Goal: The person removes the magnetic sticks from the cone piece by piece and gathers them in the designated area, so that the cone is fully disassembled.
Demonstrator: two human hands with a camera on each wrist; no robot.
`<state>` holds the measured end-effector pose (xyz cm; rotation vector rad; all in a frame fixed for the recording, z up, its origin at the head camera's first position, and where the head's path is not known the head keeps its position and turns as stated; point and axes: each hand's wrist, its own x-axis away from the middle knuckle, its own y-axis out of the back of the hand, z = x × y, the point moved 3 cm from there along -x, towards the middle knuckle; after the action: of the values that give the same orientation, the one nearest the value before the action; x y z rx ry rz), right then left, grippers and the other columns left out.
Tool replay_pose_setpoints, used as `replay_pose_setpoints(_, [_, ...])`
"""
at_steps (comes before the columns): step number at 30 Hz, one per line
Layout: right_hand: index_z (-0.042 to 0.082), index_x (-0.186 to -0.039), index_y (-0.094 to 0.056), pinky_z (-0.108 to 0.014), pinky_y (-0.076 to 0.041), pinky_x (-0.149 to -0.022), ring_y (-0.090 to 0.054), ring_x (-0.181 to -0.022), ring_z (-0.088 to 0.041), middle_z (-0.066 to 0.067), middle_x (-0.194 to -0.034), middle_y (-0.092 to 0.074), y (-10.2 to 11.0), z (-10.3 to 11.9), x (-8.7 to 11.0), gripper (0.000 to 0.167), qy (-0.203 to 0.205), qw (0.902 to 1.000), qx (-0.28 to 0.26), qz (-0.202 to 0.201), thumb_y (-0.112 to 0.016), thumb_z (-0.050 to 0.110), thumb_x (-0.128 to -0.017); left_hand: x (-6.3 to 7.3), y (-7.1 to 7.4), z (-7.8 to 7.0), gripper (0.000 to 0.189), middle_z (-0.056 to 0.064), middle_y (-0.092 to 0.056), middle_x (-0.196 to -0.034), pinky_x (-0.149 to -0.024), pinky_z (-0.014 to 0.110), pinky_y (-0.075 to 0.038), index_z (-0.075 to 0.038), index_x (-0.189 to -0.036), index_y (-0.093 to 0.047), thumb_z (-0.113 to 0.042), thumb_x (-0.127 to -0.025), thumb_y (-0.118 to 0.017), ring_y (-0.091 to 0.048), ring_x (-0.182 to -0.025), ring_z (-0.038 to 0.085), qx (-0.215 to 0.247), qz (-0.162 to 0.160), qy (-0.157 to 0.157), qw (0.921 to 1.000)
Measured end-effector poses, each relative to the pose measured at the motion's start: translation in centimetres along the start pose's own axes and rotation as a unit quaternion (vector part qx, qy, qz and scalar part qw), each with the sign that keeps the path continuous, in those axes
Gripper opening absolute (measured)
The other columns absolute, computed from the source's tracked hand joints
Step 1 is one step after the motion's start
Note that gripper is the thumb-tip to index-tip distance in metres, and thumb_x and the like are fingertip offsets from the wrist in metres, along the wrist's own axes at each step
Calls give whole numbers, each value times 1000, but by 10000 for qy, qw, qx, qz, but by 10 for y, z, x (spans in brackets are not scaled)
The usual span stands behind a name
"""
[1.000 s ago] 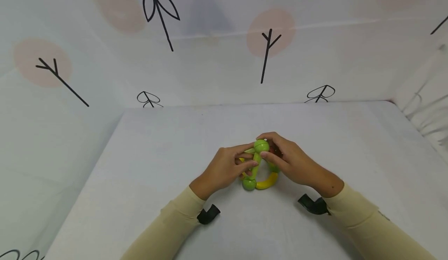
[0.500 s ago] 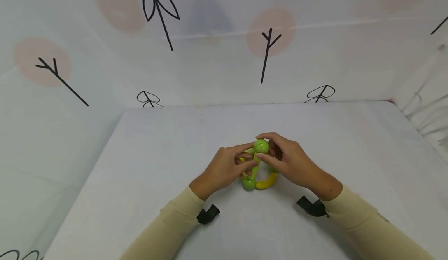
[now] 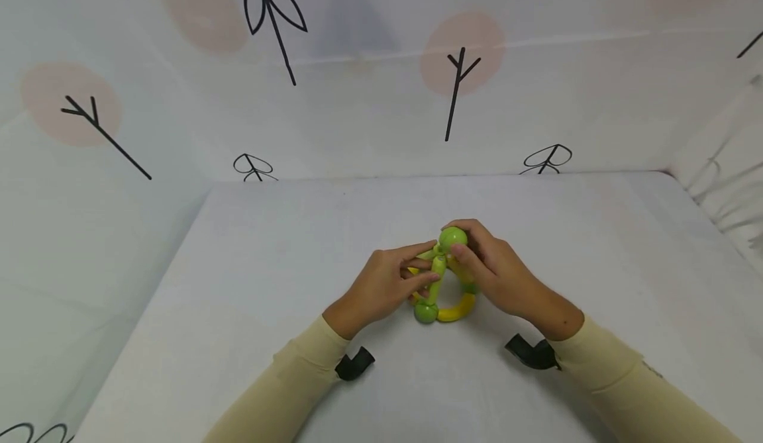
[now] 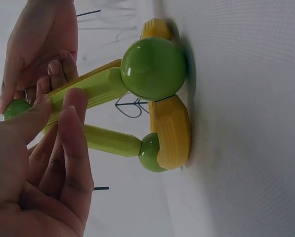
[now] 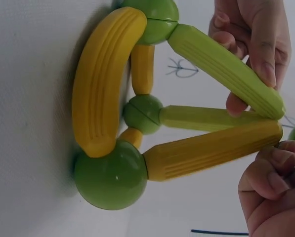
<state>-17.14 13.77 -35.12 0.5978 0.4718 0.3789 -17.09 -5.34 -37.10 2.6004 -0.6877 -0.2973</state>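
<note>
A pyramid of magnetic building sticks and green balls stands on the white table. Its base has curved yellow sticks point(image 5: 103, 84) joined by green balls point(image 5: 110, 175). Two light green sticks point(image 5: 221, 69) and one straight yellow stick point(image 5: 214, 150) lean inward, their tips meeting at the top. My left hand point(image 3: 384, 291) pinches the light green sticks near their upper ends, thumb on the near one. Just above those tips, my right hand point(image 3: 507, 274) grips a green ball point(image 3: 453, 239) between thumb and fingers. In the right wrist view, a small gap separates this ball from the tips.
The white table point(image 3: 286, 244) runs back to a white cloth point(image 3: 357, 118) printed with plant drawings and pink circles. Black curved pieces point(image 3: 354, 365) stick out below both wrists, close over the table.
My right hand has raised the green ball a little up and to the right, off the stick tips. My left hand has stayed on the sticks.
</note>
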Motion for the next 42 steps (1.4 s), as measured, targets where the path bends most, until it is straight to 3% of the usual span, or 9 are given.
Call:
replay_pose_setpoints(4, [8,-133,-49,-23,-47,-70,-54,-82,-16,-8,-101,-63,12,-8,-2,29,-451,9983,126,-354,-45,21,-108,-1,0,0,57,9,-75,-114,-62,23,-58,-12,-145,-54,-16,-91,-73,-72,-73,7,-105,-58,-12,9999])
replay_pose_setpoints(8, [6,-130,-55,-27,-47,-67,-55,-82,-20,-10,-101,-61,27,-27,-6,34,-992,9916,643,-531,-53,29,-105,-2,0,-1,58,7,-75,-113,-62,23,-58,-14,-145,-54,-17,-91,-74,-72,-72,8,-214,-84,16,9997])
replay_pose_setpoints(13, [1,-133,-58,-30,-49,-68,-58,-93,-27,-17,-111,-61,33,-58,-8,40,-1488,9808,1258,-109,-65,21,-99,0,0,-1,57,4,-76,-113,-62,22,-57,-14,-144,-54,-21,-91,-74,-70,-73,7,-412,-127,67,9990])
replay_pose_setpoints(22, [-1,-136,-58,-29,-46,-66,-56,-86,-23,-19,-114,-62,29,-92,-4,44,-1894,9694,1482,501,-67,9,-94,0,-1,0,55,4,-76,-111,-59,22,-55,-12,-142,-57,-21,-91,-75,-68,-71,5,-669,-240,-160,9973])
replay_pose_setpoints(27, [-1,-141,-53,-30,-45,-66,-54,-84,-22,-21,-116,-60,29,-95,-4,50,-1919,9680,1492,617,-67,10,-95,-1,-1,1,57,4,-77,-110,-60,22,-54,-15,-142,-57,-22,-89,-77,-67,-70,4,-791,-284,-202,9963])
replay_pose_setpoints(30, [2,-143,-52,-29,-45,-64,-53,-83,-22,-21,-120,-58,29,-88,-6,50,-1836,9695,1574,385,-65,14,-96,1,1,0,61,3,-77,-108,-59,21,-54,-15,-144,-55,-24,-88,-78,-67,-69,4,-1021,-298,-237,9940])
replay_pose_setpoints(36, [6,-128,-65,-27,-48,-65,-55,-82,-19,-15,-113,-64,28,-51,0,32,-902,9846,1425,-465,-61,5,-96,1,4,-3,72,1,-77,-109,-58,19,-51,-22,-150,-46,-32,-87,-79,-69,-69,1,-1562,-218,-104,9874])
replay_pose_setpoints(39, [8,-126,-66,-25,-50,-66,-56,-80,-14,-10,-110,-67,19,-32,9,36,-475,9921,1143,-198,-57,-1,-93,3,1,-2,77,-3,-76,-111,-57,20,-50,-26,-153,-39,-38,-87,-78,-66,-67,-3,-1792,-90,65,9837])
replay_pose_setpoints(42, [9,-130,-63,-23,-49,-64,-56,-79,-11,-6,-111,-68,9,-22,16,45,-396,9949,906,200,-57,-4,-87,7,-4,0,80,-5,-76,-110,-59,19,-49,-25,-154,-36,-40,-87,-78,-62,-65,-6,-2067,-62,133,9783])
